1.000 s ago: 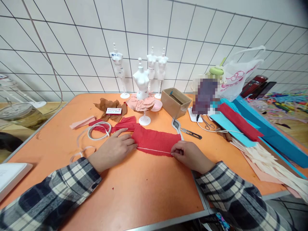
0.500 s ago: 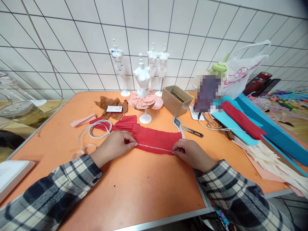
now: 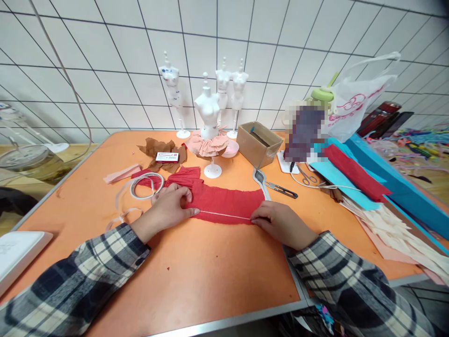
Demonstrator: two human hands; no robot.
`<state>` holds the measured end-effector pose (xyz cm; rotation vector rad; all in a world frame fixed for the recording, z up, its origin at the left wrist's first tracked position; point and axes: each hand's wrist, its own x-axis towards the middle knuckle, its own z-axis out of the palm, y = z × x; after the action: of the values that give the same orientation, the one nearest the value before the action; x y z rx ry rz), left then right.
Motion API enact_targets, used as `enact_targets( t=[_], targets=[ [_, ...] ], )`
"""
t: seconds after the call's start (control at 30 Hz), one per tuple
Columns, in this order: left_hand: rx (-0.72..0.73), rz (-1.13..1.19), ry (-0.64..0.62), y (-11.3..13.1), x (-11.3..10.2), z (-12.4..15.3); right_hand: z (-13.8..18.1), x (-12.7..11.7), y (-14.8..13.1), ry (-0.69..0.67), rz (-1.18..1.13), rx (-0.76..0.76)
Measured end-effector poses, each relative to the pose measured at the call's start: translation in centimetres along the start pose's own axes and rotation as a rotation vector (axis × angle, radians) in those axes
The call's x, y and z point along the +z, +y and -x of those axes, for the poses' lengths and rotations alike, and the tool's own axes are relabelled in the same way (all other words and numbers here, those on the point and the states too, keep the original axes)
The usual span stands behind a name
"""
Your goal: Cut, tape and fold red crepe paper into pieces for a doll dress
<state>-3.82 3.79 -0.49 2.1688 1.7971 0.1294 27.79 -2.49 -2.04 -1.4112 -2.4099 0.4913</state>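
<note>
- Head cam, surface: glossy orange tabletop (image 3: 210, 290) w/ grey metal edging, fills ctr & btm of frame.
- Room: white tiled wall (image 3: 140, 37) w/ dark grout lines across top; cable hanging upper L.
- Flat red crepe-textured sheet (image 3: 228, 199): mid-frame on tabletop, thin white strip (image 3: 224, 215) running along its lower edge.
- L hand (image 3: 170, 208), left of ctr: thumb on sheet's L end, fingers half-curled, gap betw. thumb & index.
- R hand (image 3: 282, 223), right of ctr: thumb & fingertips pinching sheet's R end at the strip.
- Upper ctr: white mini dress-form (image 3: 207, 110) w/ pink ruffled skirt (image 3: 206, 145); three more white forms behind, nr wall.
- Just R of skirt: open brown cardboard box (image 3: 259, 149); black-handled snips (image 3: 282, 190) below it.
- Labels: small white & dark-red carton (image 3: 167, 157), left of ctr, on crumpled brown paper (image 3: 150, 150); print too small to read.
- White plastic bag (image 3: 361, 107), upper R: pink-red logo, lettering illegible.
- Pixelated patch (image 3: 304, 133) beside bag; can't tell what's under.
</note>
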Motion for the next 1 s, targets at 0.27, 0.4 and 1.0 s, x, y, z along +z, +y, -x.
enact_targets(
  t=[0.27,0.4,1.0],
  targets=[
    [0.604,-0.074,0.187,0.1,0.5,1.7,-0.1,-0.3,1.3,0.017,-0.226,0.026],
    [0.859,-0.237,0.161,0.3,0.6,1.7,-0.3,-0.3,1.0,0.028,-0.218,0.131],
    [0.767,-0.245,0.062,3.5,3.0,4.8,0.1,-0.5,-0.1,0.057,0.014,0.023]
  ],
)
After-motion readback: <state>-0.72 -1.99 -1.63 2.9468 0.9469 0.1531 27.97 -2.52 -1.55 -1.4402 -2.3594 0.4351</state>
